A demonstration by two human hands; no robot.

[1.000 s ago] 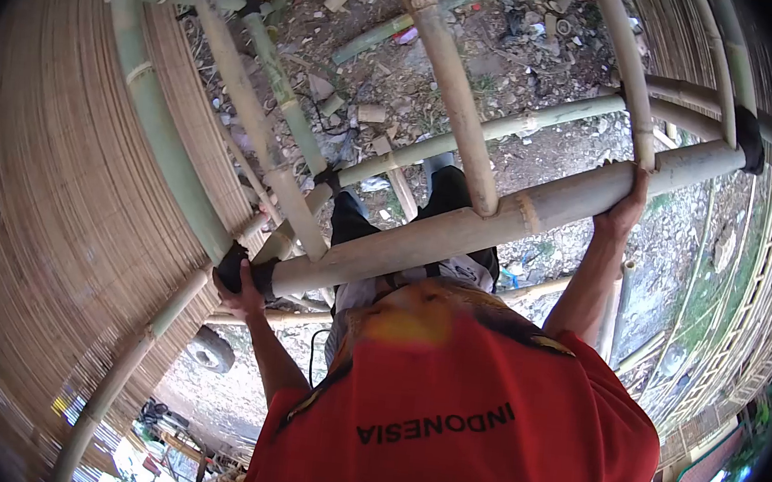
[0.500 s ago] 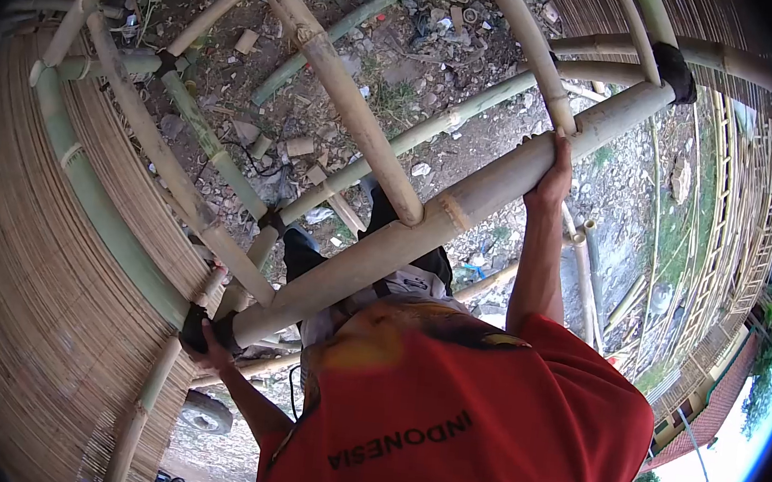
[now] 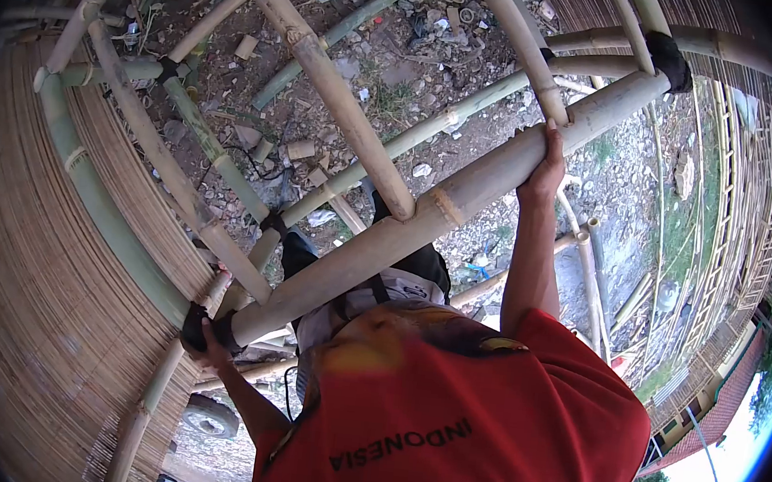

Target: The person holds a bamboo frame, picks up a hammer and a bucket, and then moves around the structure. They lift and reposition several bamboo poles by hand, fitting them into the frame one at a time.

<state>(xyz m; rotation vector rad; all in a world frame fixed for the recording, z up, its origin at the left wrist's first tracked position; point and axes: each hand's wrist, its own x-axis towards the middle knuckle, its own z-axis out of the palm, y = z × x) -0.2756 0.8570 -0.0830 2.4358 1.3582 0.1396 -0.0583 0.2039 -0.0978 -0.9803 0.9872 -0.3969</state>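
A thick bamboo pole (image 3: 356, 261) runs slantwise across the front of a bamboo frame, just beyond my red shirt. My right hand (image 3: 543, 171) is wrapped around its upper right stretch, close to where a thinner bamboo strut (image 3: 527, 55) meets it. My left hand (image 3: 209, 343) is closed around the pole's lower left end, at a joint bound with black lashing (image 3: 196, 325); part of its fingers is hidden there. Another strut (image 3: 352, 108) joins the pole near its middle. More black lashing (image 3: 668, 62) binds the pole's far right end.
A woven bamboo wall (image 3: 36, 300) curves along the left. Below the frame lies ground strewn with rubble (image 3: 390, 102). Ladder-like bamboo pieces (image 3: 726, 227) lie at the right. A tyre (image 3: 211, 417) and a red-tiled roof (image 3: 710, 402) show further off.
The pole and the struts appear shifted slightly left and down in view. My right hand has moved a little the same way along with them, and both hands keep their grip.
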